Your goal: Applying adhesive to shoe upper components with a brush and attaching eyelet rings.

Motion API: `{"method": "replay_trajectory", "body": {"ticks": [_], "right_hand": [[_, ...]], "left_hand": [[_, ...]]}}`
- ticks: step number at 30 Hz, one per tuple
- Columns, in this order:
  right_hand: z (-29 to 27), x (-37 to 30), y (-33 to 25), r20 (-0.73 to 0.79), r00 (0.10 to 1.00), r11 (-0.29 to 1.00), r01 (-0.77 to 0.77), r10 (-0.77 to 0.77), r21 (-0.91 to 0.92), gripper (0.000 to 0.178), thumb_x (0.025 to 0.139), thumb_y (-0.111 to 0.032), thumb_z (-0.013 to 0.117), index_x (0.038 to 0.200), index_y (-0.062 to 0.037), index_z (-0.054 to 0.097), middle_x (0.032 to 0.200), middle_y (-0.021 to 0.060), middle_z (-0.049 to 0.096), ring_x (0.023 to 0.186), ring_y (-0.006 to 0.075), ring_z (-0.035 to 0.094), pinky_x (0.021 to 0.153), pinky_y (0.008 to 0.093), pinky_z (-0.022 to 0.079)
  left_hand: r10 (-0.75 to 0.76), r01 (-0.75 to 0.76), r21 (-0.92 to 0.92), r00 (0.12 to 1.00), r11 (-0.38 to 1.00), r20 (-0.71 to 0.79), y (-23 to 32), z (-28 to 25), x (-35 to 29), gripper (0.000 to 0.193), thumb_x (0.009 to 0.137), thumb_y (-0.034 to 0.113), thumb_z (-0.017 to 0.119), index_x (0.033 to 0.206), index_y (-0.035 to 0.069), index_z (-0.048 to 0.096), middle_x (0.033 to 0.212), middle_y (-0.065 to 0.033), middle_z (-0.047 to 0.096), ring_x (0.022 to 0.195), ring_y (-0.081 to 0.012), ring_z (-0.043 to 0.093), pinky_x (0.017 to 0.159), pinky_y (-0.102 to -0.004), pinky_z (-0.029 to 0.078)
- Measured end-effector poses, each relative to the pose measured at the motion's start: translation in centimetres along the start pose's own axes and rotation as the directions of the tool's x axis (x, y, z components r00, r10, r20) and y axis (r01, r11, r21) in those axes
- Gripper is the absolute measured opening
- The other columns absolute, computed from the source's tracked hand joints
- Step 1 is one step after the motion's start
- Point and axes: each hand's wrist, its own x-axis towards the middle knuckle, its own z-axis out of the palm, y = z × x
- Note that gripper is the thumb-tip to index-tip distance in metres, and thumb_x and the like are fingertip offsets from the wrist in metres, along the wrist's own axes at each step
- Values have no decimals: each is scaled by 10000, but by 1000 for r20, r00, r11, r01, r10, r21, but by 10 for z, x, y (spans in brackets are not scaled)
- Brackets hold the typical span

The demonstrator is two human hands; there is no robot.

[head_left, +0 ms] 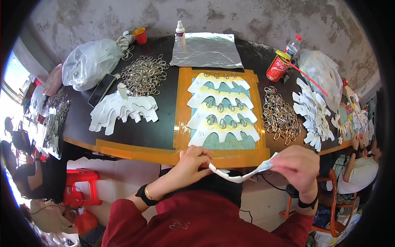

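My left hand point(190, 165) pinches one end of a white strip point(235, 178) that looks like paper or card. At the other end, my right hand point(297, 166) grips it, so the strip sags in a curve between them, just off the table's front edge. Beyond it, a green mat point(240, 144) framed in amber tape bears several rows of white scalloped pieces point(225, 133) with yellowish upper edges. Metal oval rings point(220, 108) stand along the edges of three rows; the second row from the back shows none.
A pile of rings point(144, 74) and stacked white pieces point(123, 109) lie left, by a phone point(101, 89). More rings point(280, 115), white pieces point(314, 113) and a red can point(277, 68) are right. Foil point(207, 51) and a bottle point(180, 33) stand behind. Other people work on both sides.
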Motion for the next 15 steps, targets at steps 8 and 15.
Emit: {"method": "replay_trajectory", "body": {"ticks": [8,15], "right_hand": [[-5,17,9,-6,962,948,-267,272,173,239,664,50,776,876,-16,690,763,93,676,663,182,652,582,260,514],[-7,40,9,66,943,909,-332,327,251,249,699,63,745,930,-12,693,761,73,656,670,153,638,594,232,502]], "left_hand": [[-171,260,-419,956,870,239,1,-32,0,107,863,61,660,938,9,604,981,-64,652,898,-158,614,801,-301,482],[-298,284,-848,941,448,157,-3,-31,-2,132,863,34,658,958,4,572,979,-52,634,881,-90,608,800,-227,486]]}}
